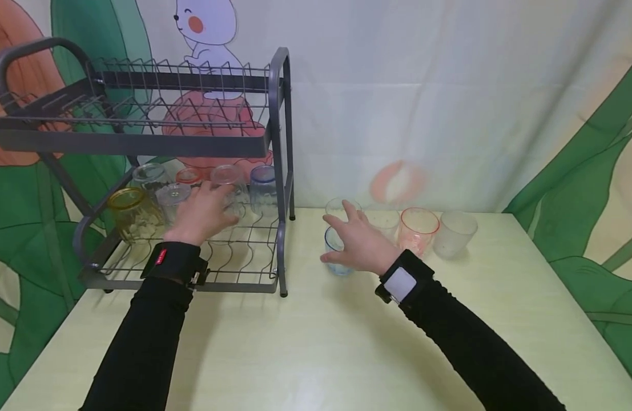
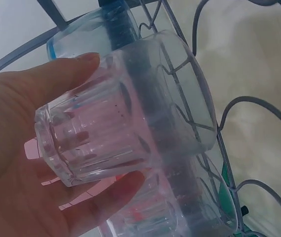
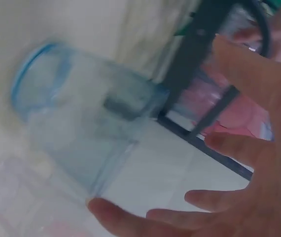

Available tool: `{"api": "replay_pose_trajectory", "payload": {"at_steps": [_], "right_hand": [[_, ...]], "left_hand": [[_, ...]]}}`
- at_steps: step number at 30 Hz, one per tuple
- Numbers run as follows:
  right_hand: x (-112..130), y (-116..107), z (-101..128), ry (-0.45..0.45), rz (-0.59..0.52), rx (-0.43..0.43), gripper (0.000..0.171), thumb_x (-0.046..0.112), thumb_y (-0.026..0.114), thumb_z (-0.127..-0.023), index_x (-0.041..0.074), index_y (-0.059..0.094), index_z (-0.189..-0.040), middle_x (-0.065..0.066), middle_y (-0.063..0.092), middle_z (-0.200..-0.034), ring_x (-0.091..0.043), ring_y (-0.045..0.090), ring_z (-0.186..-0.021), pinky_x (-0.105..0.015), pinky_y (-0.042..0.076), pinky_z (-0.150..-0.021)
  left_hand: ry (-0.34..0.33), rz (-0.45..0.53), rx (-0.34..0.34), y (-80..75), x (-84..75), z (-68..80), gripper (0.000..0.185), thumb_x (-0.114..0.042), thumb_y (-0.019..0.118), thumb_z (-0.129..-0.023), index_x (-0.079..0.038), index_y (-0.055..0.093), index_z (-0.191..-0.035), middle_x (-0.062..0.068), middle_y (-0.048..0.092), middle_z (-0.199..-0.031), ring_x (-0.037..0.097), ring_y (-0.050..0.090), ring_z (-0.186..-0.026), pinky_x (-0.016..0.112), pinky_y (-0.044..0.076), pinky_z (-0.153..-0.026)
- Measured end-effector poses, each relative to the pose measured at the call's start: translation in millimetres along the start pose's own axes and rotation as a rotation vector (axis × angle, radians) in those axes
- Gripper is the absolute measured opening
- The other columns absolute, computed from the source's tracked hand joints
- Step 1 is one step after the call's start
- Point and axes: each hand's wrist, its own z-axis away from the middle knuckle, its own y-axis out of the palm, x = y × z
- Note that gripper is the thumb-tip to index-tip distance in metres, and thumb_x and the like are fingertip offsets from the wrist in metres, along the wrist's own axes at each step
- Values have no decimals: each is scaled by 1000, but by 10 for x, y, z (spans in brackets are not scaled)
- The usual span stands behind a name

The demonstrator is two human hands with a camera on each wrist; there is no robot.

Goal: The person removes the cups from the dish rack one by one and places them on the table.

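Head view: the left hand (image 1: 205, 214) reaches into the lower tier of the rack (image 1: 282, 171), its fingers (image 2: 66, 74) curled round a clear glass (image 2: 125, 108), held bottom-up over the wire floor. In the same tier stand an amber glass (image 1: 128, 214) at the front left and a blue glass (image 1: 263, 185) by the rack's right post. To the right of the rack, on the counter (image 1: 316, 342), the right hand (image 1: 359, 242) has its fingers (image 3: 229, 148) spread and grips nothing; it hovers just beside a blue-rimmed glass (image 3: 81, 128). Farther right of the rack sit a pink glass (image 1: 418, 228) and a frosted glass (image 1: 454, 234).
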Motion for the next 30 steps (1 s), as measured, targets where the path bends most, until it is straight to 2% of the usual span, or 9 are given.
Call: {"api": "replay_pose_trajectory", "payload": {"at_steps": [2,6,13,18,22,27,30], "right_hand": [[45,-12,41,-6,-73,-43,85,47,77,-82,13,39,-150,-28,10,-157,-51,22,-139,-53,50,-93],[100,-46,135,1,-180,-120,87,42,82,-79,14,39,-150,-25,9,-158,-41,22,-143,-49,47,-99],[176,-152,286,3,-275,-168,88,39,82,-79,19,37,-151,-19,11,-160,-39,33,-138,-49,47,-98],[214,-223,356,-1,-347,-215,85,37,82,-80,21,37,-151,-16,12,-160,-38,45,-130,-50,47,-96],[228,-205,389,-19,-399,-242,85,37,82,-80,22,38,-150,-14,13,-160,-37,46,-130,-50,46,-98],[258,-175,421,-57,-430,-261,84,37,83,-78,21,40,-149,-14,15,-159,-36,46,-130,-48,45,-100],[282,-178,450,-74,-455,-255,84,37,83,-78,22,41,-149,-13,15,-159,-35,49,-128,-46,47,-97]], "left_hand": [[-3,1,2,-13,18,18,69,-26,71,-90,-8,39,-148,30,32,-145,52,33,-127,70,34,-93],[8,27,9,-50,34,69,67,-26,71,-91,-6,40,-148,30,32,-145,51,36,-126,69,35,-94],[51,114,-12,-125,72,164,67,-25,71,-92,-4,40,-147,29,27,-152,49,31,-133,63,30,-105],[34,210,-31,-146,95,249,69,-31,70,-93,-7,39,-149,26,25,-154,46,24,-139,60,24,-110],[10,259,-53,-189,74,363,71,-37,70,-92,-8,39,-149,23,28,-153,45,23,-140,61,23,-110],[-16,330,-69,-183,34,541,76,-48,63,-93,-12,33,-152,21,25,-156,42,10,-145,61,15,-113],[-18,386,-107,-140,4,640,79,-56,59,-92,-14,32,-153,19,26,-156,40,14,-145,59,17,-114]]}}
